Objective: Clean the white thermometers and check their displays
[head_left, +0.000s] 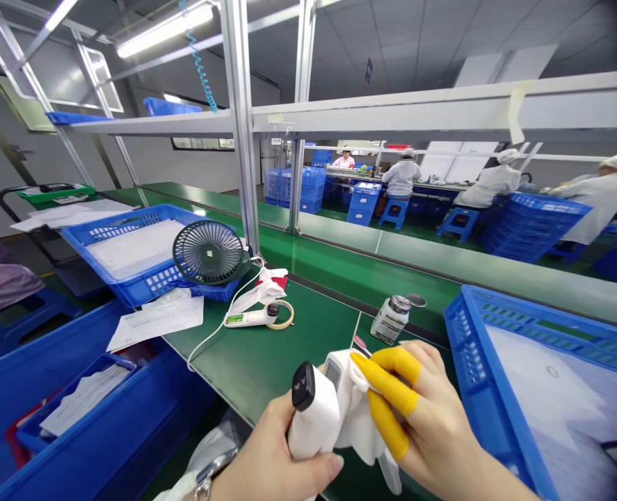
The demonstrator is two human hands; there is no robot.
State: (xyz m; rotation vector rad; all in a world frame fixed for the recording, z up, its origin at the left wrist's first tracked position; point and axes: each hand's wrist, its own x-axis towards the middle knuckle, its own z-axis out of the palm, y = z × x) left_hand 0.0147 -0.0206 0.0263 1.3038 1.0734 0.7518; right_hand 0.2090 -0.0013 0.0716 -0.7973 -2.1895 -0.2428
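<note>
My left hand (271,456) grips a white handheld thermometer (316,410) by its body, its black sensor end pointing up left. My right hand (423,410), with yellow finger cots on the index and middle fingers, presses a white cloth (357,417) against the device's display side. Both hands hover over the near edge of the green bench (266,355). A small white bottle (390,319) lies just beyond them, its round cap (417,300) beside it.
A second white thermometer (250,318), a tape ring (283,314) and a small black fan (209,252) sit at mid-left. Blue crates stand left (131,257) and right (496,390). Papers (156,316) lie nearby. Several people in white coats sit at far benches.
</note>
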